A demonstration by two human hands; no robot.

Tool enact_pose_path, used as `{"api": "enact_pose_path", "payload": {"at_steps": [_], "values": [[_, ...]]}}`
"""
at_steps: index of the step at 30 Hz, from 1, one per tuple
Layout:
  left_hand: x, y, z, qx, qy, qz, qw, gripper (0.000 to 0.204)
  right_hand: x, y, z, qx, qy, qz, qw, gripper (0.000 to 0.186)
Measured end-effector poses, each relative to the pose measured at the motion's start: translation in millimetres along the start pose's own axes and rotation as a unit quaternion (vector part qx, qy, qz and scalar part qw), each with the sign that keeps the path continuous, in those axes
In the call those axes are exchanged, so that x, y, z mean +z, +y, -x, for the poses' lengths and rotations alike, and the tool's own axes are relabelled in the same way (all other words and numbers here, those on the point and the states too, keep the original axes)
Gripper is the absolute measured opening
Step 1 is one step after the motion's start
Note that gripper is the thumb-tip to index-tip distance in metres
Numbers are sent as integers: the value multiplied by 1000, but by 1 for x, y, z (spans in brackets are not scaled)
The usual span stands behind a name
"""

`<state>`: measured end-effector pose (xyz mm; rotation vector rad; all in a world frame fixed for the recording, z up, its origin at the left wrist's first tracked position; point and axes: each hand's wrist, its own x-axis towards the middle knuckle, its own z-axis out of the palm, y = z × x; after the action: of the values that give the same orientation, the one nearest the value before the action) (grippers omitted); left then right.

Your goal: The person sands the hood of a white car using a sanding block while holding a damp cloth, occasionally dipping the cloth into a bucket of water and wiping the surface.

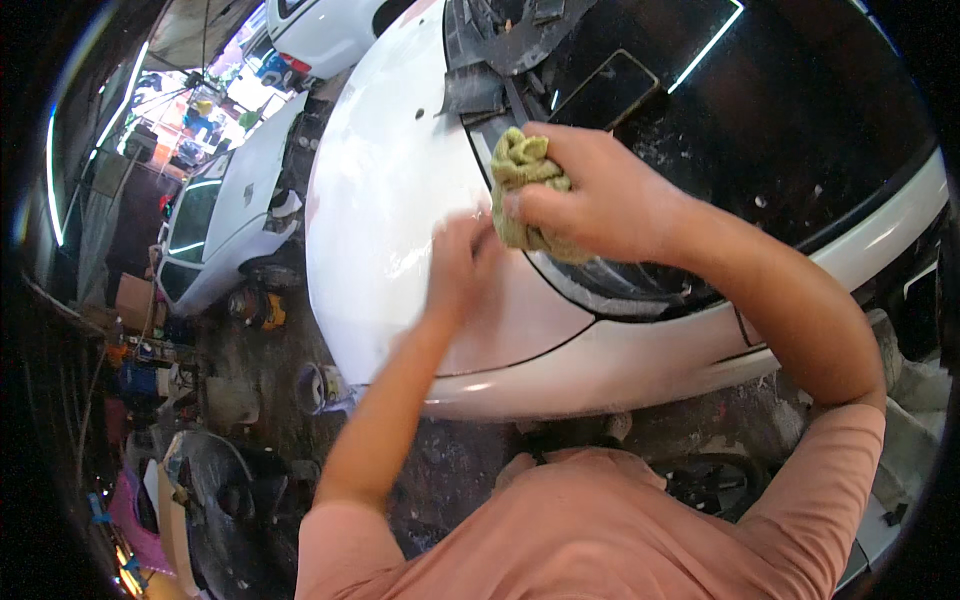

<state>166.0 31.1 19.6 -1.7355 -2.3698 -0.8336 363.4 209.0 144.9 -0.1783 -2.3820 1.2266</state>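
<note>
Fingers [545, 207] of right hand [610, 200] clamped on green cloth [519, 165]; left hand [463, 262] blurred over white hood [375, 200], I can't tell its grip. Cloth likely soft, light; pinch bunched middle.

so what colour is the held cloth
The cloth is yellowish green, seen best in the head view.

A: Can you make out the left hand [462, 265]?
B: Barely. It's blurred, its fingers run together, and I can't tell whether it touches the white hood [380, 200].
A: And the cloth [522, 185]?
B: The right hand [615, 200] covers part of it, and most of that hand's fingers are out of sight.
A: What's cut off?
B: The top edge crops the windshield [780, 130] and the far white car [330, 40]; the bottom edge crops the shirt [590, 520].
</note>
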Motion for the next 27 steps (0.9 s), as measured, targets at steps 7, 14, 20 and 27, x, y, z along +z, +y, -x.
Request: {"api": "enact_pose_path", "payload": {"at_steps": [7,14,20,27], "values": [[5,24,39,55,5,-5,998,33,1,5,6,-22,26,-10,999,38],[15,-49,-21,-117,15,155,981,41,15,-15,10,-48,-23,-61,997,42],[6,56,52,81,36,19,996,39,-2,3,18,-41,-53,22,998,37],[9,-26,-34,32,31,-6,999,39,39,-10,-6,58,33,-49,997,37]]}}
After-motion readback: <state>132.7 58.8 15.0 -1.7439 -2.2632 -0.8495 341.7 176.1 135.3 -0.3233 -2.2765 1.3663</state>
